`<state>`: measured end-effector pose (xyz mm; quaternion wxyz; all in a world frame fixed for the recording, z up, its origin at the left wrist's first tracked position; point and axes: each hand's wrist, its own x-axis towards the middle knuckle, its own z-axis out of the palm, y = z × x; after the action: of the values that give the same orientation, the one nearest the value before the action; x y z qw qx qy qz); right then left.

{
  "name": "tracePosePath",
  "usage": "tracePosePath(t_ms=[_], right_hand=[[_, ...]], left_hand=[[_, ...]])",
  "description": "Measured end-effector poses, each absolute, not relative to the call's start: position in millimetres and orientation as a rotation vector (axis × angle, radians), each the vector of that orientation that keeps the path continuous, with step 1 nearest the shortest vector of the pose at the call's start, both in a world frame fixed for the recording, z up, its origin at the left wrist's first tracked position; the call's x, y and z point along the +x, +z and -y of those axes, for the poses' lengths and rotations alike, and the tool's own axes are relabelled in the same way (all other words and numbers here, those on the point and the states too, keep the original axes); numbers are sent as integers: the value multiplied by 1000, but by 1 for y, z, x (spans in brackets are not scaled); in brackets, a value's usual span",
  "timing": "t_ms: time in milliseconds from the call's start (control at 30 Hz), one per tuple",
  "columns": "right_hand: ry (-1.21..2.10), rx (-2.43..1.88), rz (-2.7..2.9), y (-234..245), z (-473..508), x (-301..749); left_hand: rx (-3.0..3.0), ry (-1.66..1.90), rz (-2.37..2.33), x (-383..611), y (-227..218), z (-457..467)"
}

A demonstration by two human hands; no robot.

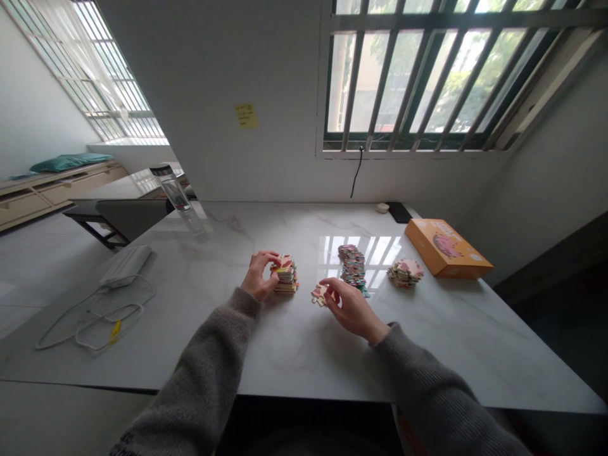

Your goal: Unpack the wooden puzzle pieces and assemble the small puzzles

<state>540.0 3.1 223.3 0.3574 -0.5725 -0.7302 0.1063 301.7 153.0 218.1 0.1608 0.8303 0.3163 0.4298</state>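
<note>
Head: marbled table (294, 354), barred window (427, 82)

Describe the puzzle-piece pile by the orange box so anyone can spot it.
On the white table, look to the right side for the orange box. Immediately left of it, as the camera sees it, sits a small pile of puzzle pieces. It is squatter and wider than the narrow stack to its left, and is the pile nearest the box.
</note>
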Motion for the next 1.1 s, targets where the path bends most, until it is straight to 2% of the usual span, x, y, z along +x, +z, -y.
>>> tracePosePath(t_ms=[133,333,567,833,1100], right_hand=[[69,-1571,1966,215,-6,545],[-139,-1688,2081,206,-5,544],[-177,-1753,2031,211,-4,541],[100,-1408,1741,230,-1,532],[304,-1311,1700,229,1,529]], left_hand=[[2388,1247,-888,300,222,-150],[2564,1732,-653,307,224,-125],[2731,1518,-432,329,212,-91],[2660,1475,-437,337,208,-88],[2677,1520,-409,335,210,-91]])
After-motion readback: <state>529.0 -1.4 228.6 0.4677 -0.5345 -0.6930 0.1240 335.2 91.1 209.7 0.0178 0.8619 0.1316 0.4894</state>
